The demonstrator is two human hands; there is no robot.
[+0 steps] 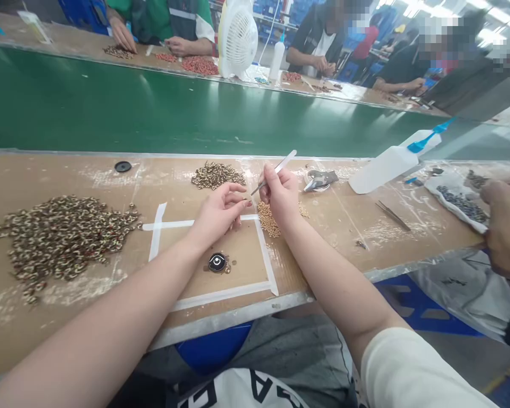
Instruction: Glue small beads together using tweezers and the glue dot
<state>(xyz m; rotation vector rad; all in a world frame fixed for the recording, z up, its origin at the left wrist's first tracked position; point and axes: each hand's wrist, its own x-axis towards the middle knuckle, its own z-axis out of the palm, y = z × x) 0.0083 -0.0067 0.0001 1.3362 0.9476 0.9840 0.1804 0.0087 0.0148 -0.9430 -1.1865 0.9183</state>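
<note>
My right hand [280,195] is closed round a pair of metal tweezers [276,169] whose tips point left toward my left hand [221,212]. The left hand's fingers are curled together at the tweezer tips, pinching something too small to make out. Both hands hover over a white-taped square [263,249] on the brown bench. A small heap of tan beads [268,220] lies under my right wrist. A black round cap [217,262] sits inside the taped square, near my left forearm.
A large heap of small brown-and-white parts [63,238] lies at the left, a smaller heap [216,174] at the back. A white squeeze bottle [391,161], spare tweezers [393,215] and a neighbour's hand [504,226] are at the right. Behind runs a green conveyor [153,107].
</note>
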